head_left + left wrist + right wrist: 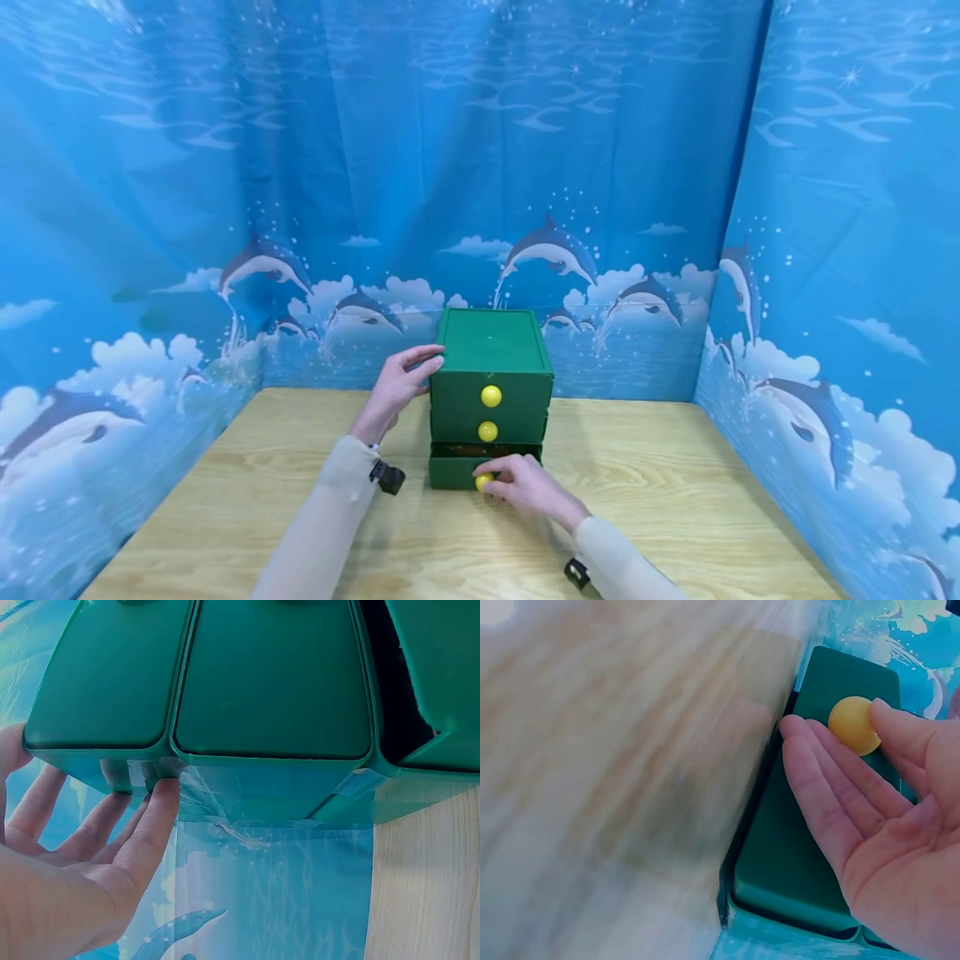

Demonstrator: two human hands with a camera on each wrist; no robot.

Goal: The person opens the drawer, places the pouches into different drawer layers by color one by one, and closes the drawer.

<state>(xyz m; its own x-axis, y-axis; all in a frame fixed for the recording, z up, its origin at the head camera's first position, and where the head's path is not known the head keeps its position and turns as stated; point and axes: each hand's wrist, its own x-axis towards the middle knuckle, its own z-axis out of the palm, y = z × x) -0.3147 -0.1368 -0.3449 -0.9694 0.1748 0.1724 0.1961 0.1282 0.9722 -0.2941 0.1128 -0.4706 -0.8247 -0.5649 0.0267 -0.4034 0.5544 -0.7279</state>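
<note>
A green three-drawer cabinet stands on the table, with a round yellow knob on each drawer. The bottom drawer is pulled partly out and shows a dark gap above its front. My right hand pinches the lowest yellow knob between thumb and fingers. At the cabinet's upper left, my left hand rests with extended fingers. The left wrist view shows its fingertips against the taped side wall, the thumb at the top edge. What lies inside the drawer is mostly hidden.
The light wooden table extends on both sides of the cabinet. Blue curtains printed with dolphins and clouds enclose the table at the back and sides. The upper two yellow knobs sit on drawers that are pushed in.
</note>
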